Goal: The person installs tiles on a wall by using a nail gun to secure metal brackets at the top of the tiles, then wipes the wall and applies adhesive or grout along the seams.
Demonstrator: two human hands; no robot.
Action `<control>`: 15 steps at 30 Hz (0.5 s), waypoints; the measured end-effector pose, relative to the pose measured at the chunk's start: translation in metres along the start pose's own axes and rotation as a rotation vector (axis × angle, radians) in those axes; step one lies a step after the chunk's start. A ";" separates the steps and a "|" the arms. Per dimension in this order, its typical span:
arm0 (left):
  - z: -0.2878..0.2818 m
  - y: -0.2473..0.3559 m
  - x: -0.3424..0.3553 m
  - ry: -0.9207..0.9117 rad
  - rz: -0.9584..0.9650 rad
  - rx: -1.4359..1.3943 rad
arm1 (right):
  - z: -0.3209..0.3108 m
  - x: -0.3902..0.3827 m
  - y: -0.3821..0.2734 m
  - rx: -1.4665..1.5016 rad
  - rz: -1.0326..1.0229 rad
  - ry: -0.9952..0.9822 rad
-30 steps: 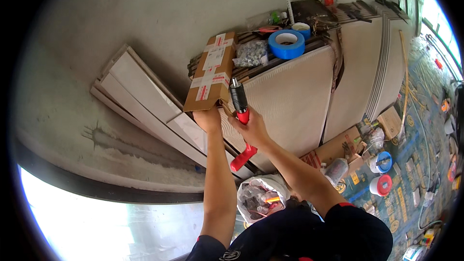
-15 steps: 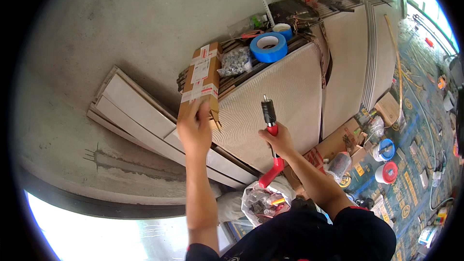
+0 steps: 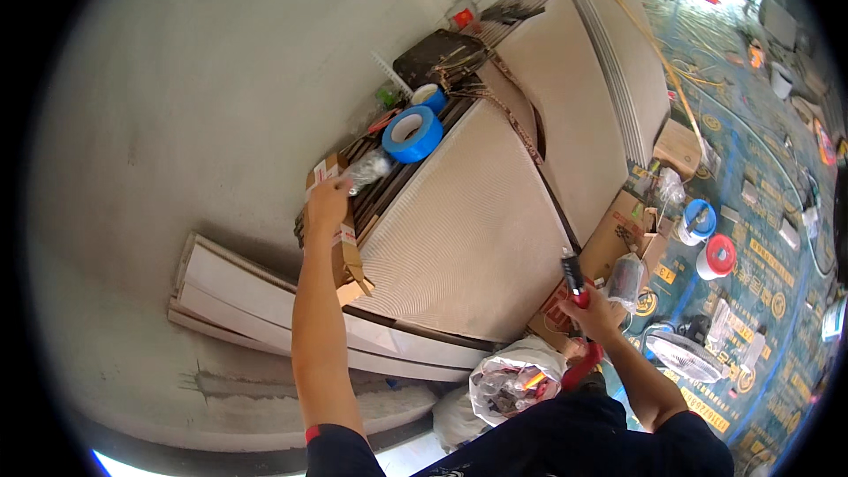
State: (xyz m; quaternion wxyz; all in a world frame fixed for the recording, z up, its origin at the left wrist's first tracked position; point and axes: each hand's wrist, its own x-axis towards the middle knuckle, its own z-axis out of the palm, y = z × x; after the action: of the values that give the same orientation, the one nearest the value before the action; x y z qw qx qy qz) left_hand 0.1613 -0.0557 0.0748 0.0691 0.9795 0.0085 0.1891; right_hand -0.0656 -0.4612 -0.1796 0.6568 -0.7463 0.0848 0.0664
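My left hand (image 3: 327, 205) reaches across a long taped cardboard box (image 3: 347, 262). Its fingers are closed at the near end of a clear plastic bag of small metal pieces (image 3: 368, 170), seemingly pinching the bag's edge. Just beyond the bag lies a roll of blue tape (image 3: 427, 136). Lower on the right, my right hand (image 3: 594, 313) is wrapped round a red-handled tool (image 3: 583, 367) with a black ribbed collar and a metal tip, which points up and away from me. My palm and fingers hide the tool's middle.
Large ribbed-back panels (image 3: 468, 230) lean against the wall. White strips (image 3: 238, 287) lie to the left. Near my body stands an open bag of scraps (image 3: 508, 380). Buckets with a blue lid (image 3: 698, 219) and a red lid (image 3: 720, 253), and a fan (image 3: 685, 356), are on the covered floor.
The view has shifted right. My left hand has moved from the box's near end to the plastic bag. My right hand has carried the tool right and lower.
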 end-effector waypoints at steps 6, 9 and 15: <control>-0.055 0.000 -0.001 -0.073 -0.173 -0.642 | -0.058 -0.055 0.045 -0.038 0.116 0.172; -0.057 0.066 -0.050 0.071 -0.164 -0.995 | -0.079 -0.081 0.042 0.144 0.156 0.232; -0.046 0.113 -0.204 -0.349 -0.429 -1.594 | -0.066 -0.112 0.077 0.156 0.018 0.147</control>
State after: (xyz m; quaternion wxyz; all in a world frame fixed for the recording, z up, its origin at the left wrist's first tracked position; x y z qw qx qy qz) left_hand -0.0466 -0.1699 0.0571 0.7744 0.6300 0.0477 -0.0327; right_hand -0.1927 -0.5319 -0.2217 0.7044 -0.6949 0.1443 0.0106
